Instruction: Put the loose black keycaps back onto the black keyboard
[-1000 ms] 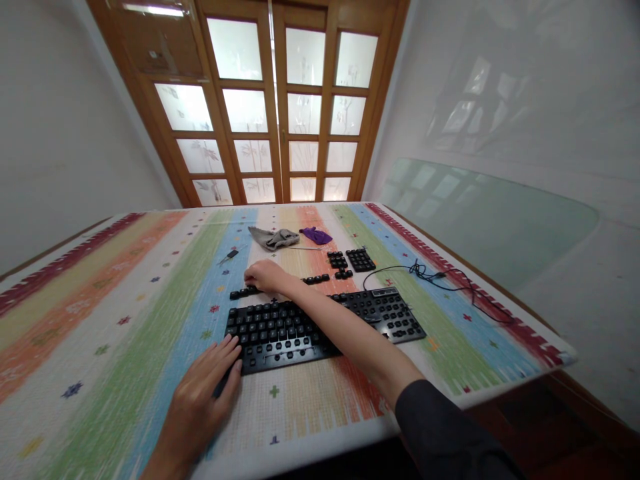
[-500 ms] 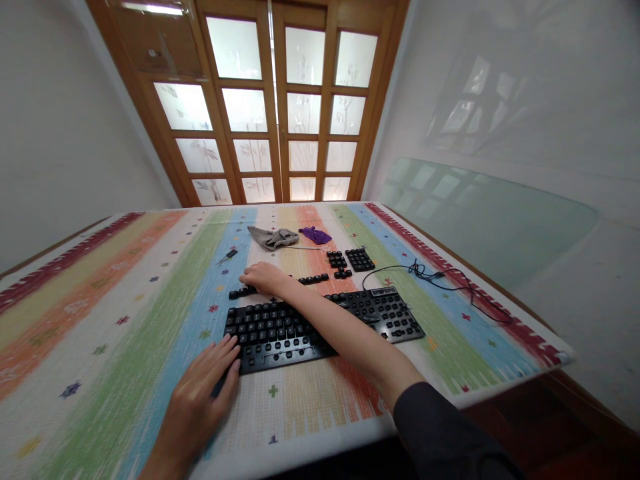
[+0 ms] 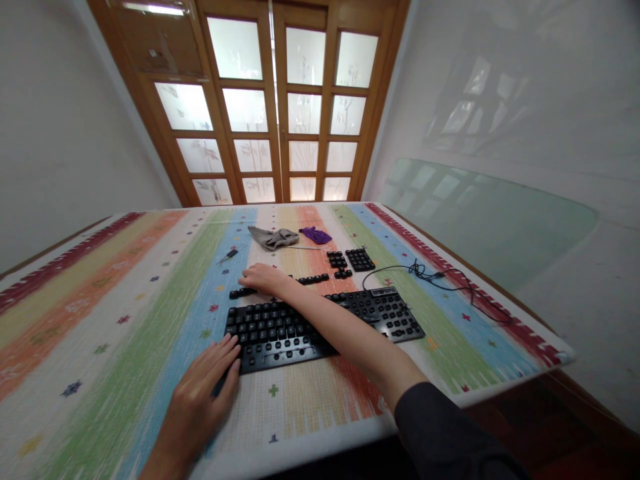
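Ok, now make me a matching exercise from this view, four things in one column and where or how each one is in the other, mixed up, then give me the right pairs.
Things:
1. left hand
2. right hand
3. purple cloth
4. cable

Places and states:
A. beside the grey cloth
B. bunched up partway along its length
C. at the left end of the keyboard
D. at the row of black keycaps beyond the keyboard

Right pairs: 1-C, 2-D, 3-A, 4-B

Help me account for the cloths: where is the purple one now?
In the head view, the purple cloth lies near mid-picture, just right of the gray cloth and beyond and left of the black number-pad keycaps.
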`<state>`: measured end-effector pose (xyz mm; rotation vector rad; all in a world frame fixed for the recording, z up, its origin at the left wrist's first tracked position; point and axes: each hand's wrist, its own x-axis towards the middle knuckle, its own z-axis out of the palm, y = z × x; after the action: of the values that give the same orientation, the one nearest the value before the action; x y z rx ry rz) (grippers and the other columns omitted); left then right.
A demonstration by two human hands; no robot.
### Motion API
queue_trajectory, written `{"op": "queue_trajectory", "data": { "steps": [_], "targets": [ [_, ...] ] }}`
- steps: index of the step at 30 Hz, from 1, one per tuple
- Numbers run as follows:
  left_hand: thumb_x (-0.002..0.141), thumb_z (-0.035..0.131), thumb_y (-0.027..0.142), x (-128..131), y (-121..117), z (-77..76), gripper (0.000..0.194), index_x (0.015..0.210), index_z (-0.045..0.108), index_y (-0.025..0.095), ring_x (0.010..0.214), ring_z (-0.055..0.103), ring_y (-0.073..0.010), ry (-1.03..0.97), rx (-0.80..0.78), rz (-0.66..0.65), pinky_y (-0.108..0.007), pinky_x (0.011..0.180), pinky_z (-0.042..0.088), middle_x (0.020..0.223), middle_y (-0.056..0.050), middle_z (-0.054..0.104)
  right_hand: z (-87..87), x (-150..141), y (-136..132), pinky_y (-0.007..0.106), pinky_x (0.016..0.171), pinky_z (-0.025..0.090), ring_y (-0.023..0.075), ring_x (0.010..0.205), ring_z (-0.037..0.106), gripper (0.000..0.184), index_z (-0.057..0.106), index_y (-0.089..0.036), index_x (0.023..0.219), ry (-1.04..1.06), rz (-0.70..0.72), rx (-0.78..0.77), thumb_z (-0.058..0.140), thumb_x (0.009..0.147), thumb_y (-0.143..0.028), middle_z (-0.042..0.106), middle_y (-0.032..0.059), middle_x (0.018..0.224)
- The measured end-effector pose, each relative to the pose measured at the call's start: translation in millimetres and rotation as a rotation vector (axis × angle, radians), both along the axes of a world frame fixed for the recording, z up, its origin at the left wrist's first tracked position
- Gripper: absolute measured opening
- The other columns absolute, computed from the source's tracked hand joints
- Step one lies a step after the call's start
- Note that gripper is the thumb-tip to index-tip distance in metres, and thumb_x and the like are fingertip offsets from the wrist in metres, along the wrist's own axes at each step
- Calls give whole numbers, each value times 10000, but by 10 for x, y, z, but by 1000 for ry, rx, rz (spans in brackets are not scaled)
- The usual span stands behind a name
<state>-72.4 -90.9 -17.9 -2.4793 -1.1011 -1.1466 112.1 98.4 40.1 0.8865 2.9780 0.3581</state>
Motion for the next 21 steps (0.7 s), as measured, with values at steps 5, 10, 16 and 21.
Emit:
{"op": "queue_trajectory", "data": {
  "steps": [5,10,16,21],
  "targets": [
    [962,565,229,5,5,1,285,1227,655,176,1153,675,-287,-13,-1,-4,-488,983,576,1251,-124,694,-47,29,8,345,848,498,222,997,659,198,583,-128,1105,19,-3,14,429,1001,-60,676,138,1053],
    [967,558,231,4,14,-7,288,1229,652,157,1147,678,-286,-2,7,-5,-488,982,575,1245,-131,695,-81,45,7,332,809,506,228,998,648,197,561,-122,1123,45,-14,18,427,997,-53,663,139,1056],
    [971,552,227,1,15,-13,285,1229,647,150,1144,678,-286,5,18,0,-486,966,583,1248,-133,692,-35,23,-22,331,818,513,217,976,646,185,594,-116,1052,55,-3,0,438,990,-38,664,142,1051],
    [982,542,223,1,12,-14,274,1228,637,149,1154,671,-288,19,26,-2,-500,965,583,1245,-139,689,27,37,-39,331,824,513,221,989,640,184,633,-109,998,61,0,-28,466,979,-37,672,144,1035]
  ]
}}
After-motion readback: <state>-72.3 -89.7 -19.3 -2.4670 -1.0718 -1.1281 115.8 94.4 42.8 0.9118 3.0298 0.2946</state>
